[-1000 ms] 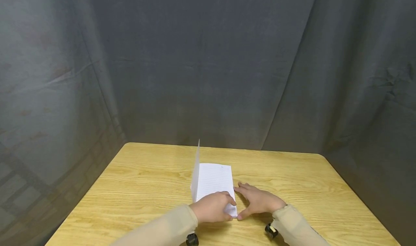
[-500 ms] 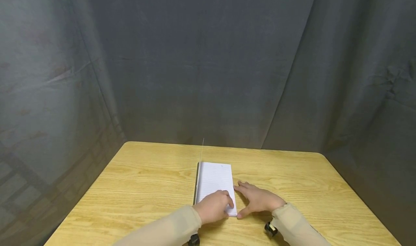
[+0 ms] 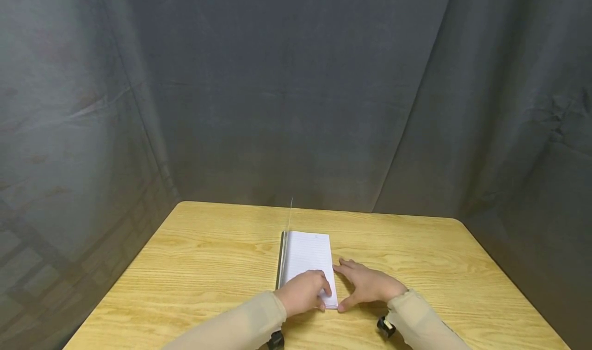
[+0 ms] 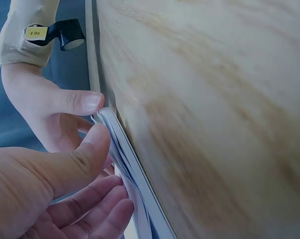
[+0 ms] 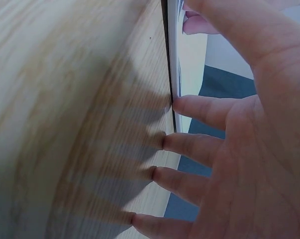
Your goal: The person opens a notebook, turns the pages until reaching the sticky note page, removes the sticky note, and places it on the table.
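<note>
A notebook with lined white pages lies opened on the table. At its left side a thin sheet stands upright, nearly edge-on. My left hand rests over the near right corner, fingers loosely bent on the page. In the left wrist view, its thumb is beside the page edges, with a gap between thumb and fingers. My right hand is spread along the right edge, thumb at the near corner. Its index fingertip touches the edge; the other fingertips are at the tabletop in the right wrist view.
The wood-grain table extends around the notebook on all sides. Grey cloth hangs behind it and at both sides. A small black device is at the right wrist and another at the left.
The upright sheet has swung slightly rightward to almost edge-on, and a dark strip now shows along the notebook's left side. The left hand's fingers shifted slightly; the right hand stayed put.
</note>
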### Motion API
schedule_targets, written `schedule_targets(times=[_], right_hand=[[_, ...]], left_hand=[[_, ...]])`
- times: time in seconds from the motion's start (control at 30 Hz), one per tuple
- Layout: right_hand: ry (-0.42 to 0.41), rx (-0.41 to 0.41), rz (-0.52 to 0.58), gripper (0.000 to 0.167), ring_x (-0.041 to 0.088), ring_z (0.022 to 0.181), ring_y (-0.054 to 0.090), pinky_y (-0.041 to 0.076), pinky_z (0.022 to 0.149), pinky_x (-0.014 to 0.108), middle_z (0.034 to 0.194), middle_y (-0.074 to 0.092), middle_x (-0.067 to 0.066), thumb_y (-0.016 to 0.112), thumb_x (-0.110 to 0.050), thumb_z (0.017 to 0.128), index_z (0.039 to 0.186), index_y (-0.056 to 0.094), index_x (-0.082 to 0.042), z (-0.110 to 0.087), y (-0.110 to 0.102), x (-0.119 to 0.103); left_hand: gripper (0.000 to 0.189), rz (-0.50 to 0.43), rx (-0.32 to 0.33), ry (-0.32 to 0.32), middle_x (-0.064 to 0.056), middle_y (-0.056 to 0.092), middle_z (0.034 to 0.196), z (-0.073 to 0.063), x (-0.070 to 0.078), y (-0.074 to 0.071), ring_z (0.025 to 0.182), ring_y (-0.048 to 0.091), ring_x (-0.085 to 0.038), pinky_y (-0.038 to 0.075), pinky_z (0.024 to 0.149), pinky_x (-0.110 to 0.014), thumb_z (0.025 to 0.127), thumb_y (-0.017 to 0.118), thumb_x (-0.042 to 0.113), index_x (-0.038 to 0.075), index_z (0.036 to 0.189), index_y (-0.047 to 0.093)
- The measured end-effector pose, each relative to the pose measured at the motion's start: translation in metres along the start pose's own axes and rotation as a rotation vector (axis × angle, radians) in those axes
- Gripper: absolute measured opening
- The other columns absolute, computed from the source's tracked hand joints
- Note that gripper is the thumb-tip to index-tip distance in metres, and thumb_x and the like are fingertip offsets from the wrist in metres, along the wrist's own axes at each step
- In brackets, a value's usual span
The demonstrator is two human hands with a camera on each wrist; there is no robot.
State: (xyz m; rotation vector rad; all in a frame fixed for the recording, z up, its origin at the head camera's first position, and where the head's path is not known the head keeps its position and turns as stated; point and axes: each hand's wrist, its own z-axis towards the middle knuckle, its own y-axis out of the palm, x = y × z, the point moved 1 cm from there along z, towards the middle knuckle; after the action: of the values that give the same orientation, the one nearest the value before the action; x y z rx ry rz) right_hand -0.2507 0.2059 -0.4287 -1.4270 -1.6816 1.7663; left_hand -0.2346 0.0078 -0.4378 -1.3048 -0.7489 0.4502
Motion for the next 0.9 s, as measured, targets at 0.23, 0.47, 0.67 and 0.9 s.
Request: schedule_targets(times=[0.23, 0.47, 0.67, 0.9], right_hand=[[-0.002, -0.007, 0.005, 0.097, 0.052, 0.138, 0.027, 0.030, 0.103, 0.068, 0.153, 0.025, 0.029, 0.080, -0.052, 0.071, 0.146, 0.039, -0.004, 0.0003, -0.0001, 0.0002], [-0.004, -0.002, 0.010, 0.097, 0.051, 0.138, 0.028, 0.031, 0.104, 0.066, 0.153, 0.026, 0.030, 0.080, -0.052, 0.071, 0.145, 0.040, -0.004, 0.0006, -0.0008, 0.0004], [-0.007, 0.004, 0.012, 0.097, 0.050, 0.138, 0.028, 0.031, 0.105, 0.065, 0.152, 0.026, 0.030, 0.081, -0.051, 0.070, 0.145, 0.041, -0.004, 0.0013, -0.0004, 0.0008], [-0.014, 0.008, 0.006, 0.098, 0.051, 0.138, 0.028, 0.031, 0.104, 0.066, 0.152, 0.026, 0.030, 0.080, -0.053, 0.070, 0.145, 0.041, -0.004, 0.0014, 0.0004, 0.0009]], left_hand=[[0.022, -0.021, 0.006, 0.000, 0.011, 0.067, 0.093, 0.0003, -0.0020, 0.0001, 0.088, 0.062, -0.002, 0.049, 0.085, -0.017, 0.073, 0.080, 0.028, 0.020, 0.092, 0.076], [0.007, 0.007, 0.038, 0.001, 0.009, 0.070, 0.090, 0.0018, -0.0017, 0.0002, 0.085, 0.064, -0.001, 0.049, 0.078, -0.012, 0.083, 0.075, 0.015, 0.016, 0.089, 0.077], [0.006, 0.001, 0.067, -0.034, 0.008, 0.069, 0.083, 0.0030, -0.0001, -0.0012, 0.074, 0.060, 0.001, 0.047, 0.067, -0.010, 0.082, 0.074, 0.009, 0.015, 0.080, 0.075], [0.022, -0.067, 0.109, -0.082, 0.012, 0.053, 0.069, 0.0019, -0.0001, -0.0016, 0.059, 0.045, 0.002, 0.041, 0.058, -0.011, 0.077, 0.081, 0.015, 0.017, 0.065, 0.063]])
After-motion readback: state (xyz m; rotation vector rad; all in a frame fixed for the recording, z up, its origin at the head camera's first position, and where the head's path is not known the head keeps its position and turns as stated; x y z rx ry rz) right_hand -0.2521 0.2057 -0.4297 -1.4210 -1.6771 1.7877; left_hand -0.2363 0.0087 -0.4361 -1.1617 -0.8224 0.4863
